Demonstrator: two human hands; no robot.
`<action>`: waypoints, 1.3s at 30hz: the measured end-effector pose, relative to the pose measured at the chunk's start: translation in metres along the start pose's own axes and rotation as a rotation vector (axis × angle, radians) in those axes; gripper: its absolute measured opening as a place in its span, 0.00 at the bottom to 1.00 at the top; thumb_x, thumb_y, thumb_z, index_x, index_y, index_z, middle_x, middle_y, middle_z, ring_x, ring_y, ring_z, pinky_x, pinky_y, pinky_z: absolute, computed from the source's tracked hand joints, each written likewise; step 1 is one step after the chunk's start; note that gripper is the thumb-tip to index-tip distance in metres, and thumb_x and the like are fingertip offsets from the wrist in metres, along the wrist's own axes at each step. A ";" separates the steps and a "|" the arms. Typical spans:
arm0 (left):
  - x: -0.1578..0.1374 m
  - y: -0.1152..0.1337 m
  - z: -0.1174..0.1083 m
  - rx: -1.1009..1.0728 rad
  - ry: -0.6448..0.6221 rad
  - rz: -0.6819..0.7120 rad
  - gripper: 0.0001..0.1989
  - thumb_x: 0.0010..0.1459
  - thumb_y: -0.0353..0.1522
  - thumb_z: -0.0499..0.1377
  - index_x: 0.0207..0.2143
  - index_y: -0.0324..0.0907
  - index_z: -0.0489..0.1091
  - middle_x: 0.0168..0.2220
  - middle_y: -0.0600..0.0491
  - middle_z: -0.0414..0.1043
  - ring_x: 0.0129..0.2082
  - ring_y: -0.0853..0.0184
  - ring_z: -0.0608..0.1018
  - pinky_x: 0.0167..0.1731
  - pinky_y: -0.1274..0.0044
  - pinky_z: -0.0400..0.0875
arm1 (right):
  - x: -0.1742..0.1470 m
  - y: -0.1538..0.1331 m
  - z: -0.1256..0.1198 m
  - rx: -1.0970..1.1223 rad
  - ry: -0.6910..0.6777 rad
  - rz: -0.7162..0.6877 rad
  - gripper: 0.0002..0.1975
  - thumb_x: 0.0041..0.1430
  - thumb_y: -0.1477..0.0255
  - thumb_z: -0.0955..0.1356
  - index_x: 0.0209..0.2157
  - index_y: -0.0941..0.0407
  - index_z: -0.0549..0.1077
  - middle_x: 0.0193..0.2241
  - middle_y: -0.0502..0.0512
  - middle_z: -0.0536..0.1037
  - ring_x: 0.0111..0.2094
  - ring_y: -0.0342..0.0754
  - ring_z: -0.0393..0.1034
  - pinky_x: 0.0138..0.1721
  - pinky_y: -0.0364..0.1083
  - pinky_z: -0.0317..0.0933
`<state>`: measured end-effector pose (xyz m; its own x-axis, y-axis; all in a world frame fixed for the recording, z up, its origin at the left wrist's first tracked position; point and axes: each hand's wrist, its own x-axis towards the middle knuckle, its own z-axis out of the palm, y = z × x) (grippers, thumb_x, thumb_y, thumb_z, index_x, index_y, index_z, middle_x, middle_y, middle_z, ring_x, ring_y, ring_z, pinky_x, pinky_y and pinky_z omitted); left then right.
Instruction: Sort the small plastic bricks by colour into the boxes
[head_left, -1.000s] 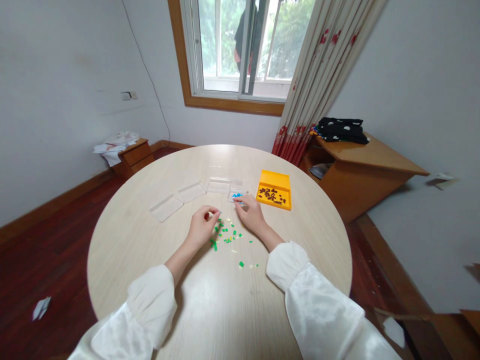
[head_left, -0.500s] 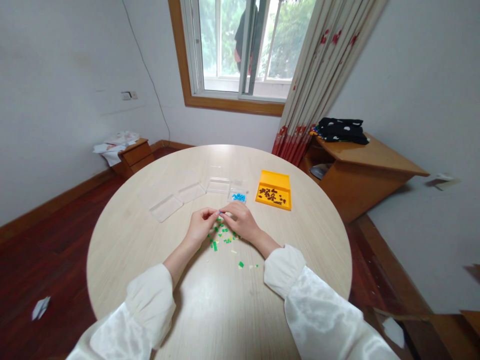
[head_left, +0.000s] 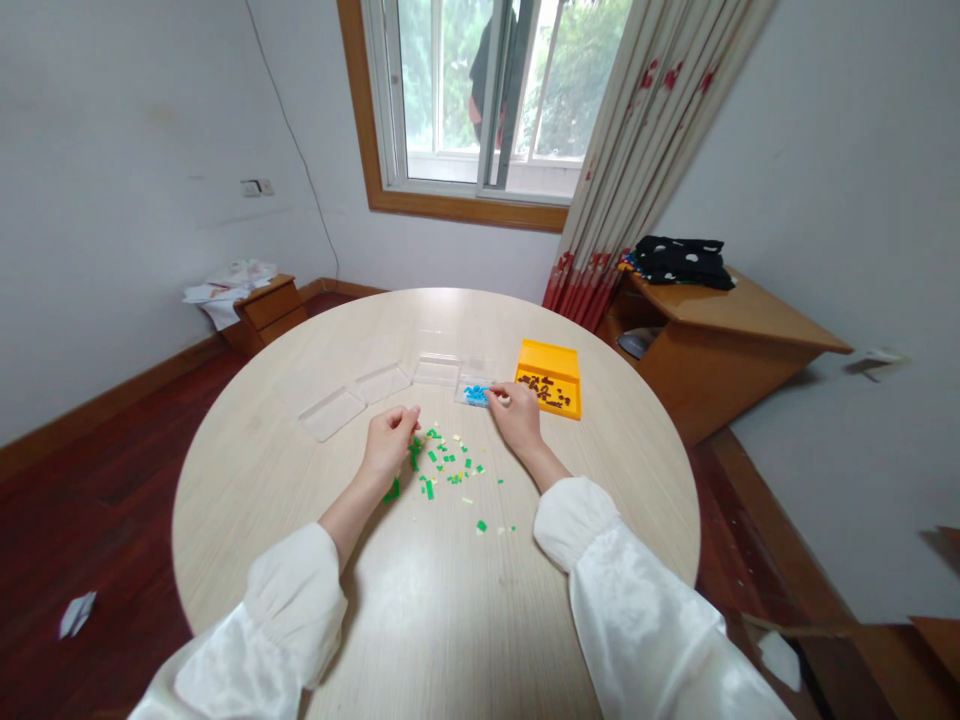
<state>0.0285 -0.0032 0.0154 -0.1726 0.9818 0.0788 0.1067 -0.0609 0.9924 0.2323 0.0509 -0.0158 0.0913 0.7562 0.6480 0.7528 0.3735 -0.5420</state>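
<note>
My left hand (head_left: 388, 442) is closed just above the table, thumb and fingers pressed together, at the left edge of the loose green pieces (head_left: 433, 457). What it pinches, if anything, is hidden. My right hand (head_left: 517, 418) has its thumb and fingertips together at the right side of a small clear box (head_left: 462, 400) with small blue pieces (head_left: 476, 394) in it. Blue shows right at those fingertips, but I cannot make out whether a piece is between them. A few pale and yellow bits are scattered among the green ones, which look like tiny building bricks.
An open yellow case (head_left: 551, 356) with dark brown pieces (head_left: 541, 388) stands behind my right hand. Several clear trays (head_left: 332, 414) curve along the left and back of the round table (head_left: 465, 620). A wooden cabinet (head_left: 750, 320) stands beyond its right edge.
My hands, together over the green pieces with a bit of blue between their fingertips, have parted. The right one has moved right and forward to the blue pieces' box; the left drew slightly left.
</note>
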 end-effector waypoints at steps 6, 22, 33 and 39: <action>0.002 0.003 -0.003 -0.035 0.035 -0.020 0.17 0.45 0.42 0.56 0.13 0.41 0.60 0.11 0.62 0.51 0.12 0.76 0.55 0.15 0.81 0.47 | 0.000 0.004 0.004 -0.055 -0.034 0.026 0.08 0.56 0.69 0.65 0.31 0.56 0.76 0.29 0.56 0.78 0.33 0.52 0.67 0.38 0.50 0.56; 0.003 -0.001 -0.004 -0.035 0.048 -0.018 0.17 0.45 0.43 0.55 0.14 0.41 0.59 0.11 0.62 0.49 0.12 0.77 0.54 0.13 0.82 0.46 | -0.002 -0.005 -0.003 -0.185 -0.286 -0.080 0.06 0.56 0.76 0.65 0.31 0.56 0.75 0.33 0.55 0.77 0.39 0.50 0.67 0.41 0.48 0.52; 0.003 -0.002 -0.004 0.007 0.060 0.003 0.17 0.45 0.42 0.54 0.14 0.40 0.60 0.11 0.62 0.50 0.12 0.77 0.54 0.13 0.83 0.46 | 0.000 0.003 -0.002 -0.176 -0.307 -0.058 0.09 0.56 0.78 0.63 0.31 0.56 0.75 0.33 0.56 0.77 0.39 0.51 0.67 0.40 0.48 0.53; 0.003 0.001 -0.006 0.008 0.080 0.007 0.16 0.46 0.41 0.54 0.14 0.40 0.60 0.11 0.62 0.50 0.12 0.76 0.55 0.14 0.82 0.48 | 0.000 0.004 -0.006 -0.252 -0.265 -0.006 0.09 0.57 0.76 0.63 0.31 0.55 0.75 0.32 0.56 0.77 0.38 0.52 0.66 0.40 0.49 0.51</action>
<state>0.0223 -0.0018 0.0171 -0.2499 0.9638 0.0930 0.1157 -0.0656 0.9911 0.2391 0.0494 -0.0142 -0.0614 0.8797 0.4715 0.8928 0.2596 -0.3681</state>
